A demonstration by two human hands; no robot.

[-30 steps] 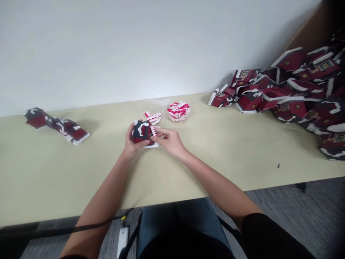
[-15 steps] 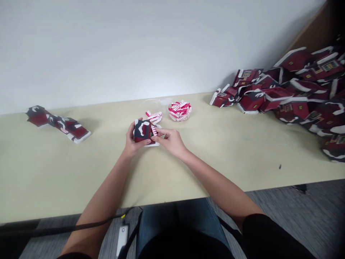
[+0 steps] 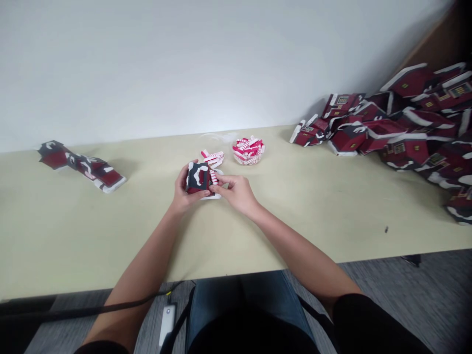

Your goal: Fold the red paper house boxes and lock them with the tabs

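My left hand [image 3: 183, 191] is wrapped round a small dark red toy house [image 3: 198, 178] with a black roof and white snow trim. My right hand [image 3: 236, 191] pinches a red-and-white striped piece [image 3: 214, 178] against the right side of the house. Thumb and fingertips partly hide the spot where the two meet. Just behind the house lie a few loose striped pieces [image 3: 214, 158]. A clear bowl [image 3: 248, 161] full of similar red-and-white pieces stands behind and to the right of my hands.
Several red houses [image 3: 398, 132] are heaped on the right of the table [image 3: 313, 206]. A few more houses [image 3: 84, 167] lie in a row at the left. Clear plastic [image 3: 221, 138] lies behind the bowl. A tiny dark bit [image 3: 386, 229] rests near the front right edge.
The whole view has shifted slightly. Both hands keep nearly the same hold on the house, and the striped piece stays at its right side.
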